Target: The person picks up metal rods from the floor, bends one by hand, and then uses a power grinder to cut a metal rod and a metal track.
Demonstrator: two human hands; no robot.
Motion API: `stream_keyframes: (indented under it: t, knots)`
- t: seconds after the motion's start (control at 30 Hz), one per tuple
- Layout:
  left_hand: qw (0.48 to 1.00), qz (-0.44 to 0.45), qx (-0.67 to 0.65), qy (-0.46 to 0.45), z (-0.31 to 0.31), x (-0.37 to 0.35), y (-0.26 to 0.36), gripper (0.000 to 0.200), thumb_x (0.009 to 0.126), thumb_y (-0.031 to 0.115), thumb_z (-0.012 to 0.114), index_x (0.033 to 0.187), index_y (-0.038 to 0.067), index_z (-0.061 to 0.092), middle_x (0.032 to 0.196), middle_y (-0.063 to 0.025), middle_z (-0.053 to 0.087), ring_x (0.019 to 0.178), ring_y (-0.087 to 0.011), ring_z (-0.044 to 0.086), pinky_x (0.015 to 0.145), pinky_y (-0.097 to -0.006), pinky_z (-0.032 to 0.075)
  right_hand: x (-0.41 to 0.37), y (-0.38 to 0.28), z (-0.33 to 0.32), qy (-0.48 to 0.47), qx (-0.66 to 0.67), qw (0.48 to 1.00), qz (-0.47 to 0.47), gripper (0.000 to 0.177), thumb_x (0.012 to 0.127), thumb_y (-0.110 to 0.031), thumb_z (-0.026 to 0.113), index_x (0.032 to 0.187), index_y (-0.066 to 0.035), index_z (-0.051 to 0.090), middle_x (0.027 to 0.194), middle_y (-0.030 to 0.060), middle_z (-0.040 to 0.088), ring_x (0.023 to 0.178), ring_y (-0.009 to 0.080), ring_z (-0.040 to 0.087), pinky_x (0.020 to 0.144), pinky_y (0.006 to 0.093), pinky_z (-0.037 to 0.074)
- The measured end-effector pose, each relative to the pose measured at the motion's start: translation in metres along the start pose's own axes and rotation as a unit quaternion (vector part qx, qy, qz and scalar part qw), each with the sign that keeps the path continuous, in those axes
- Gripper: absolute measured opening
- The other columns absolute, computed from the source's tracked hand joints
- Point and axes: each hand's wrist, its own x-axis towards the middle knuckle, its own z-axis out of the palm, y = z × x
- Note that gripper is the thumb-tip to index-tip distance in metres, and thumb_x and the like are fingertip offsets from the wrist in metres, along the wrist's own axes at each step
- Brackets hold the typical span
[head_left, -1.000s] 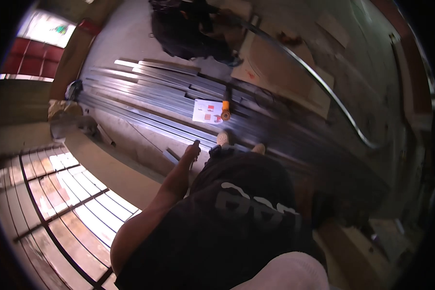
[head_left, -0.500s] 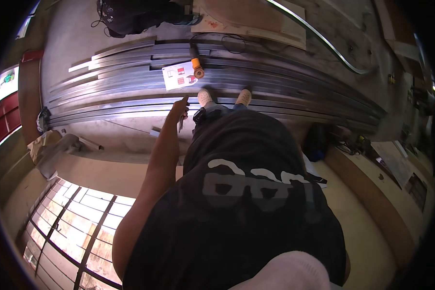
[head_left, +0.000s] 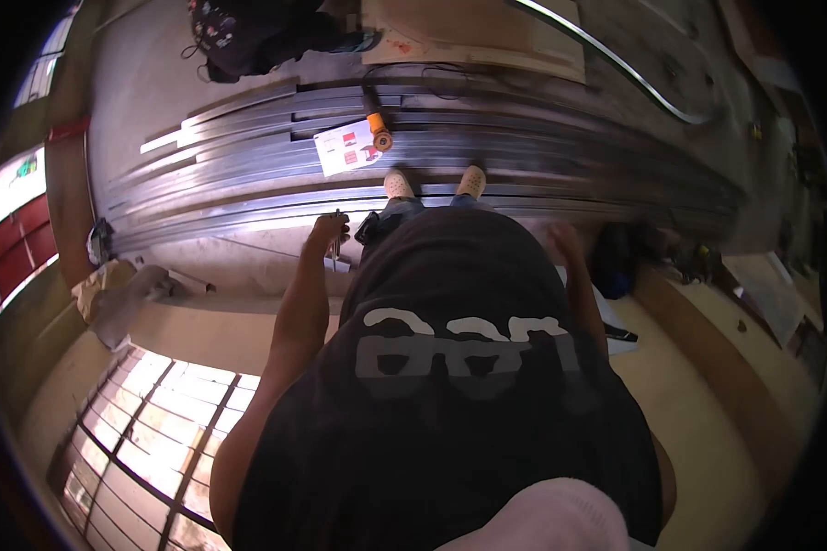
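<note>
My left hand (head_left: 329,231) is closed around a thin silver metal tool (head_left: 337,248), whose exact kind I cannot make out. It is held out to the left of my body, above the floor on the near side of the metal bars. My right hand (head_left: 568,242) hangs at my other side, close to my shirt. Its fingers are small and blurred, and nothing clear shows in them. Long metal bars (head_left: 248,165) lie side by side across the floor before my feet. On them rest a printed sheet (head_left: 338,154) and an angle grinder (head_left: 378,131) with a yellow-orange head.
A dark patterned bundle of cloth (head_left: 248,32) and a wooden board (head_left: 469,64) lie beyond the bars. A curved metal strip (head_left: 616,60) stretches at upper right. Dark bags (head_left: 616,257) lie at right; a barred window (head_left: 156,432) is at lower left.
My left hand has drawn back slightly toward me with the metal tool. My right hand and forearm have come into view at the right of my body. The view has shifted a little.
</note>
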Motion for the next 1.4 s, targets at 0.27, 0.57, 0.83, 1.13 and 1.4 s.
stream_keyframes:
  t: [0.27,0.57,0.83,1.13,1.4]
  knots:
    - [0.996,0.037,0.004,0.080,0.004,-0.030,0.026,0.033,0.082,0.040,0.067,0.079,0.010,0.055,0.054,-0.0003,0.044,0.043,-0.0134,0.047,0.042,-0.0317,0.040,0.028,-0.030,-0.002,-0.041,-0.110,0.993,-0.022,0.037,0.083,-0.035,0.056,0.089,-0.002,0.070,0.090,0.0188,0.068,0.087,0.0327,0.063,0.082,0.0422,0.046]
    - [0.984,-0.081,0.056,0.146,0.020,-0.042,-0.042,0.035,0.081,0.038,0.065,0.065,0.008,0.054,0.049,-0.0027,0.043,0.040,-0.0170,0.045,0.039,-0.0337,0.038,0.052,-0.068,-0.035,0.059,-0.101,0.991,-0.070,0.034,0.081,-0.033,0.057,0.076,-0.001,0.067,0.073,0.0128,0.066,0.067,0.0220,0.061,0.065,0.0377,0.047]
    - [0.972,0.082,-0.097,0.196,0.084,-0.095,-0.049,0.033,0.087,0.036,0.060,0.081,0.003,0.061,0.058,-0.0035,0.051,0.044,-0.0151,0.047,0.040,-0.0309,0.038,0.114,0.017,-0.050,-0.151,-0.184,0.966,-0.097,0.034,0.083,-0.029,0.057,0.086,0.004,0.065,0.079,0.0179,0.067,0.073,0.0272,0.064,0.070,0.0397,0.047]
    - [0.940,-0.004,-0.255,0.226,0.181,-0.151,-0.153,0.028,0.083,0.031,0.067,0.087,0.003,0.062,0.065,-0.0068,0.059,0.050,-0.0168,0.057,0.046,-0.0318,0.049,0.180,-0.075,-0.090,-0.173,-0.372,0.882,-0.230,0.035,0.086,-0.026,0.058,0.103,0.004,0.065,0.087,0.0139,0.070,0.088,0.0277,0.066,0.082,0.0434,0.047]
    - [0.763,-0.175,-0.604,0.151,0.283,-0.187,-0.292,0.013,0.089,0.020,0.058,0.093,0.007,0.058,0.073,-0.0073,0.060,0.059,-0.0239,0.061,0.050,-0.0371,0.050,0.144,-0.298,-0.049,-0.136,-0.341,0.907,-0.205,0.032,0.087,-0.027,0.059,0.103,0.000,0.066,0.085,0.0098,0.068,0.082,0.0218,0.061,0.085,0.0396,0.045]
